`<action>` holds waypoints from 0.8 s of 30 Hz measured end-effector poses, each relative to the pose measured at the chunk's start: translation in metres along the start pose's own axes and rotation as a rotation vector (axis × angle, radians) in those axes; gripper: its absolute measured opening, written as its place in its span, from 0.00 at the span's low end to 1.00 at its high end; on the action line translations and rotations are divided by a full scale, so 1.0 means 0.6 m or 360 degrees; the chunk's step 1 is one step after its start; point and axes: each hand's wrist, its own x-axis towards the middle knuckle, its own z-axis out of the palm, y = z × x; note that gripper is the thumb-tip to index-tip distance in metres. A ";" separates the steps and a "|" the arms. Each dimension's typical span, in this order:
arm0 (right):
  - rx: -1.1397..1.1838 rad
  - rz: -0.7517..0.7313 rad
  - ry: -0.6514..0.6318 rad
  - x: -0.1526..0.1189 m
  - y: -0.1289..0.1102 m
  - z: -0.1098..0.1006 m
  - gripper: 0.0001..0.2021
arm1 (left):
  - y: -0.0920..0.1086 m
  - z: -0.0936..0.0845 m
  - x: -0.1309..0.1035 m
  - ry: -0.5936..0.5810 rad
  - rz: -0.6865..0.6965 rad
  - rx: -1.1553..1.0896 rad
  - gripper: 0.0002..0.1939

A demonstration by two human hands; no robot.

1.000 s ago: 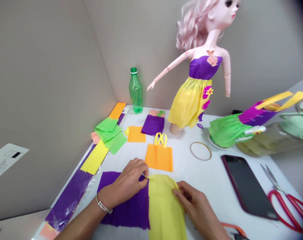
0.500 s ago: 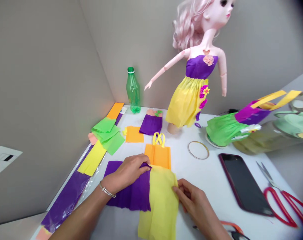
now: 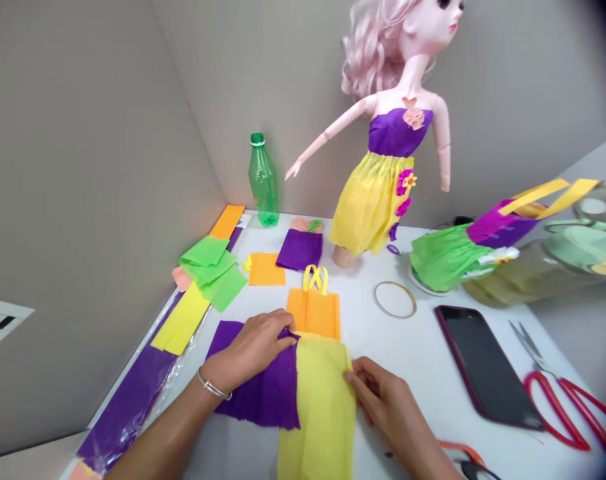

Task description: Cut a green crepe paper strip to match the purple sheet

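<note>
Evidently pinching, left hand (image 3: pixel 257 343): nearly closed, thumb and fingers on the top corner of the purple sheet (image 3: pixel 263 393), seemingly to steady its overlap with the yellow sheet (image 3: pixel 323 400).
Right hand (image 3: pixel 383 400): half curled, thumb and forefinger at the yellow sheet's right edge, likely to hold that side flat.
Purple over yellow: both on the near side of the orange bag (image 3: pixel 313 313), purple reaching left, its right edge lapping the yellow.
Doll (image 3: pixel 370 200): upright beyond the orange bag, to its right, raised on a stub that probably lets the skirt hang free.
Phone (image 3: pixel 487 367) and red-handled scissors (image 3: pixel 547 367): right of the orange bag, apart from the sheets, presumably leaving them room.
</note>
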 end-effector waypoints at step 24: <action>0.0681 -0.0078 0.0305 -0.058 -0.004 -0.116 0.16 | 0.004 0.074 -0.110 0.0166 0.0283 0.0059 0.35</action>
